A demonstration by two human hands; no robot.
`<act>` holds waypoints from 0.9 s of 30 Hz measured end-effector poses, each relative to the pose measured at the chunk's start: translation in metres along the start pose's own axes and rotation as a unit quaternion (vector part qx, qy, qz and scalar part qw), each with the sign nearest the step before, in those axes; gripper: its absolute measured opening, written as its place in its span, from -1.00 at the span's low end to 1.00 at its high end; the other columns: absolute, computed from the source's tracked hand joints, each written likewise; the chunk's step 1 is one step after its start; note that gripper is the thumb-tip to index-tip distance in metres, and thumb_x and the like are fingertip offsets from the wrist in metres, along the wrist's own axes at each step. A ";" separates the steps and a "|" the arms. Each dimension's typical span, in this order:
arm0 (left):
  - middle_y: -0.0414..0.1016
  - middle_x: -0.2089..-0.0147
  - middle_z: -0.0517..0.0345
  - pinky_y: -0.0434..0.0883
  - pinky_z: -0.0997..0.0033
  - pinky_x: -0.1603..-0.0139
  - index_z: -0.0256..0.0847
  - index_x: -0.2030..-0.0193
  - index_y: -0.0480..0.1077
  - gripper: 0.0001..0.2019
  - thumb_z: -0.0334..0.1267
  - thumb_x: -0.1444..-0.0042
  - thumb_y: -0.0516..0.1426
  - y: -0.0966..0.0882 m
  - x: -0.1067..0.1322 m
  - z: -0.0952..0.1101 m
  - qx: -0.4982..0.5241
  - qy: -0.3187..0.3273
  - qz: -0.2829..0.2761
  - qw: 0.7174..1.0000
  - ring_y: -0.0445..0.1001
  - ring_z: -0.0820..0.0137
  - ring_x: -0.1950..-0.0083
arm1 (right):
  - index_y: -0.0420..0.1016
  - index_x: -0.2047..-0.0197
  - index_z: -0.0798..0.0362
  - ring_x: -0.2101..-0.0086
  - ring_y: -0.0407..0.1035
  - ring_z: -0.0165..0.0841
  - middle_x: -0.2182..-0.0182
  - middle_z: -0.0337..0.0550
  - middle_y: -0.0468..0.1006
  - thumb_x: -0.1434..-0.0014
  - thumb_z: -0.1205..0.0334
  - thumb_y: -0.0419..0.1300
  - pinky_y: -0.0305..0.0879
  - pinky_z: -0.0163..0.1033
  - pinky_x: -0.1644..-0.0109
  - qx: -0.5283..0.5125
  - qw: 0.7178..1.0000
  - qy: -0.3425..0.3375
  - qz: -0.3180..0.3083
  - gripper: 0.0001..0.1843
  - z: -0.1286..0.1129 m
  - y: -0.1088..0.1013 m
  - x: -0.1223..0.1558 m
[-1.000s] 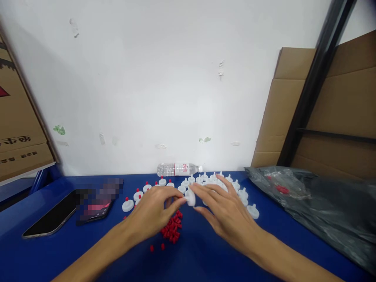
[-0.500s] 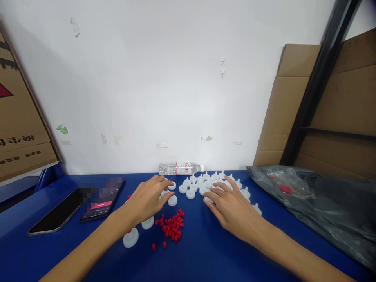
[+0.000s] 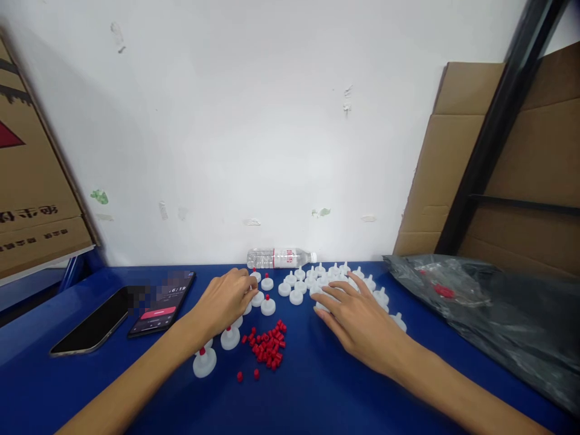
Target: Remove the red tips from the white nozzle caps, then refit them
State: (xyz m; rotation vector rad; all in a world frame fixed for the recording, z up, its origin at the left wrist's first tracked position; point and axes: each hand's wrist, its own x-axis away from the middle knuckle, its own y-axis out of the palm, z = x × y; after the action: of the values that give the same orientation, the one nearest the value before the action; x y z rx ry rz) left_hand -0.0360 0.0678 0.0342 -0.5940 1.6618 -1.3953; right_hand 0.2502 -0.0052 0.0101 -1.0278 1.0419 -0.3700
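Note:
My left hand (image 3: 222, 303) lies on the blue table (image 3: 317, 386) with its fingers bent, the tips closed on a white cap (image 3: 258, 298) among white caps with red tips (image 3: 230, 337). My right hand (image 3: 357, 319) rests flat with fingers spread, its tips touching the near edge of a cluster of plain white caps (image 3: 312, 280). A pile of small red tips (image 3: 267, 345) lies between the two hands, nearer to me.
A water bottle (image 3: 281, 258) lies by the wall. Two phones (image 3: 93, 329) (image 3: 161, 307) lie at the left. A black plastic bag (image 3: 489, 314) covers the right side. Cardboard (image 3: 530, 163) and a black post (image 3: 493, 127) stand behind it; a box (image 3: 31, 181) sits far left.
A second ago both hands met at one white cap above the red pile. The left hand then carried it back left among the red-tipped caps; the right went back to the plain caps.

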 end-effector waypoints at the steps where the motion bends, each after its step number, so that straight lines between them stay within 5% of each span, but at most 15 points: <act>1: 0.52 0.25 0.03 0.23 0.40 0.40 -0.15 0.23 0.54 -0.72 -0.18 -0.35 0.01 -0.002 0.000 0.001 0.002 -0.002 0.005 1.000 0.49 0.21 0.21 | 0.52 -0.08 -0.02 -0.07 0.44 -0.07 0.04 -0.01 0.62 -0.43 0.21 0.04 0.07 0.38 -0.32 -0.003 1.000 -0.001 0.005 -0.72 -0.001 -0.002 -0.001; 7: 0.57 0.15 0.06 0.27 0.38 0.35 -0.18 0.11 0.50 -0.70 -0.12 -0.40 -0.02 -0.028 0.004 0.019 0.038 -0.028 0.073 0.996 0.45 0.37 0.38 | 0.43 -0.17 -0.07 -0.05 0.43 -0.17 0.00 -0.09 0.59 -0.42 0.26 0.04 0.00 0.30 -0.39 -0.064 0.997 -0.011 0.041 -0.69 -0.009 -0.014 -0.003; 12: 0.54 0.38 0.25 0.31 0.47 0.37 -0.13 0.20 0.54 -0.78 -0.11 -0.34 0.11 -0.039 0.011 0.052 0.307 0.025 0.062 0.949 0.36 0.49 0.47 | -0.05 -0.48 -0.02 -0.15 0.37 -0.17 -0.16 0.02 0.48 -0.41 0.08 0.10 0.00 0.26 -0.41 -0.137 0.990 -0.017 0.007 -0.32 -0.020 -0.019 0.000; 17: 0.55 0.33 0.24 0.28 0.50 0.41 -0.12 0.19 0.59 -0.80 -0.15 -0.33 0.15 -0.031 0.018 0.074 0.410 0.061 0.037 0.909 0.33 0.52 0.47 | 0.29 -0.24 -0.01 0.04 0.48 -0.24 0.03 -0.10 0.59 -0.40 0.10 0.11 0.04 0.20 -0.39 -0.175 0.983 -0.051 0.002 -0.61 -0.026 -0.021 0.002; 22: 0.57 0.33 0.24 0.31 0.43 0.29 -0.08 0.19 0.61 -0.81 -0.12 -0.30 0.18 -0.038 0.015 0.061 0.310 0.055 0.007 0.949 0.38 0.46 0.39 | 0.35 -0.12 0.06 0.19 0.51 -0.24 0.17 -0.10 0.61 -0.36 0.21 0.11 0.18 0.19 -0.27 -0.172 0.982 -0.049 0.063 -0.71 -0.028 -0.020 0.003; 27: 0.61 0.22 0.18 0.33 0.25 0.00 -0.05 0.27 0.60 -0.87 -0.17 -0.23 0.21 -0.041 0.014 0.025 0.137 0.046 -0.121 0.982 0.49 0.23 0.07 | 0.36 -0.13 0.08 0.19 0.53 -0.23 0.14 -0.06 0.62 -0.37 0.23 0.09 0.21 0.17 -0.26 -0.155 0.985 -0.036 0.069 -0.70 -0.025 -0.015 0.004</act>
State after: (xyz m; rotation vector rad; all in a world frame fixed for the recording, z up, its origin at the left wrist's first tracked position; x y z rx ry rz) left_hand -0.0291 0.0326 0.0684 -0.5937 1.4682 -1.8168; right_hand 0.2335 -0.0284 0.0176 -1.2273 1.1212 -0.0562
